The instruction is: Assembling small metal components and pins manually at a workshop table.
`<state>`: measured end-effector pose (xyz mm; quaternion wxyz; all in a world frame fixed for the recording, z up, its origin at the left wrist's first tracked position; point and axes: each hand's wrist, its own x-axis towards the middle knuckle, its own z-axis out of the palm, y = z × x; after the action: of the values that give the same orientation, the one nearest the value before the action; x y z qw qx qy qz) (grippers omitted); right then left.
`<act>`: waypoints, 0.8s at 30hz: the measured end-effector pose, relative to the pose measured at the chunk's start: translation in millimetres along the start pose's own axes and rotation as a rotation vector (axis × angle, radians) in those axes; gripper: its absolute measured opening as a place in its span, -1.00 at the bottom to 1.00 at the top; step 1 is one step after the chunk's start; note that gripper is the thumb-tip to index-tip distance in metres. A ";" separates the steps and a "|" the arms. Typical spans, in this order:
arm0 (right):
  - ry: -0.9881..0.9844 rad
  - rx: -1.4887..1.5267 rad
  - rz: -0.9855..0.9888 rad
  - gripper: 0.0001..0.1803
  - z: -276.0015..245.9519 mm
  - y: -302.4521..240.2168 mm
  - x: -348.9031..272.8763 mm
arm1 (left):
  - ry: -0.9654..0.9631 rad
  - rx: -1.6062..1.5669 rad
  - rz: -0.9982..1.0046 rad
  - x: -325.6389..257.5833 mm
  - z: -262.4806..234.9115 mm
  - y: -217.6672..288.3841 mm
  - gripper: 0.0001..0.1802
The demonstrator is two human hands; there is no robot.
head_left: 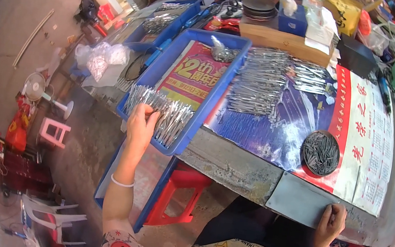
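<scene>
My left hand (pixel 141 121) is over the near end of a blue tray (pixel 190 133), its fingers curled together against a row of slim silvery metal pieces (pixel 173 122). Whether a piece is between the fingertips is hidden. At the table's front edge my right hand (pixel 331 221) is closed beside the right end of a flat grey plate (pixel 297 199); what its fingers hold, if anything, cannot be made out. Up from that plate sits a round dark dish (pixel 305 165) full of small dark slender pieces (pixel 322 151).
More slim metal pieces (pixel 257 81) lie in rows on a printed poster sheet (pixel 292 137). A wooden block (pixel 283 43) stands behind them. Another blue tray (pixel 194 9) sits at the back left, near a plastic bag (pixel 102 58). A red stool (pixel 176 197) stands under the table.
</scene>
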<state>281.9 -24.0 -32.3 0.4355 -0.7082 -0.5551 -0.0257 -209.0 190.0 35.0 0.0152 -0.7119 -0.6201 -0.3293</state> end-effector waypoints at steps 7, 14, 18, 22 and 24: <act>-0.030 0.006 0.032 -0.90 -1.6 -9.8 4.1 | -0.010 0.061 -0.051 -3.0 -0.5 -14.4 -0.82; -0.014 0.039 -0.006 -0.89 -4.1 -9.7 9.3 | 0.030 -0.128 -0.153 -6.9 4.5 -11.9 -0.68; -0.019 -0.029 -0.031 -0.88 -15.1 -7.0 10.2 | 0.057 -0.096 -0.128 -4.3 13.8 -1.9 -0.74; -0.040 -0.026 -0.092 -0.88 -13.2 -3.1 11.1 | 0.225 -0.067 -0.086 -15.4 -4.3 -27.0 -0.73; -0.069 0.003 -0.114 -0.89 -12.8 -3.9 12.5 | 0.283 -0.045 -0.025 -23.6 -14.2 -34.8 -0.68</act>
<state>289.2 -22.7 -15.6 0.4151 -0.6753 -0.6091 -0.0252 -246.8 171.3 21.2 0.0825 -0.6507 -0.6128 -0.4407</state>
